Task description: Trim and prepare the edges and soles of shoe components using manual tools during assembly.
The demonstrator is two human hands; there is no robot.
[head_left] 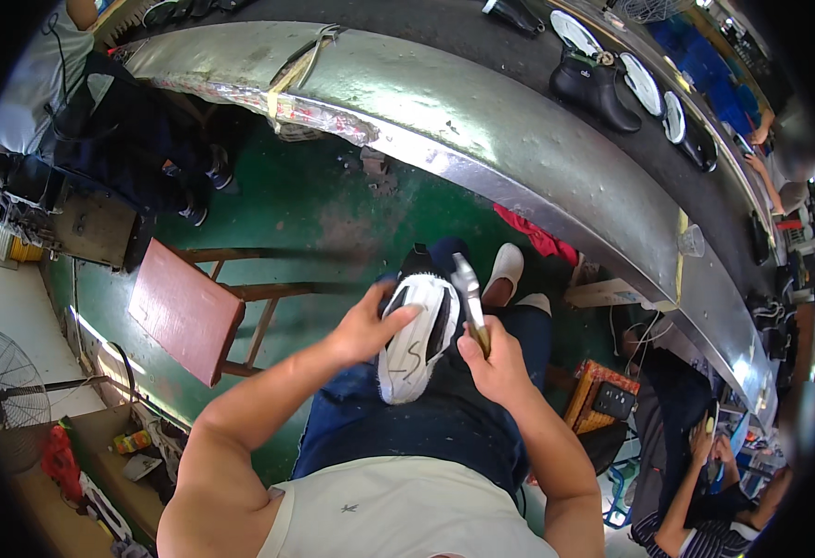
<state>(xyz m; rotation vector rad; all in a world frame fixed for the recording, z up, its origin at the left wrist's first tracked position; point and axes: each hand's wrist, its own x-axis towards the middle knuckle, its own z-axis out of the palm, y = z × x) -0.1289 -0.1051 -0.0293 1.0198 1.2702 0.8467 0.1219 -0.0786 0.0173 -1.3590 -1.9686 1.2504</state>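
Observation:
A shoe [417,325] lies bottom up over my lap, its underside white with dark handwritten marks and its black upper showing at the toe end and sides. My left hand [368,325] is closed around its left side, thumb pressed across the white bottom. Just right of the shoe, my right hand [500,361] grips a hammer [468,281] by its handle. The pale metal head points away from me, near the shoe's right edge and apart from it as far as I can tell.
A metal-edged bench [444,116] with a dark belt curves across the far side, carrying a black boot [593,88] and white soles [642,84]. A reddish stool [189,307] stands at my left. Other people work at far left and lower right; a fan [3,386] sits at left.

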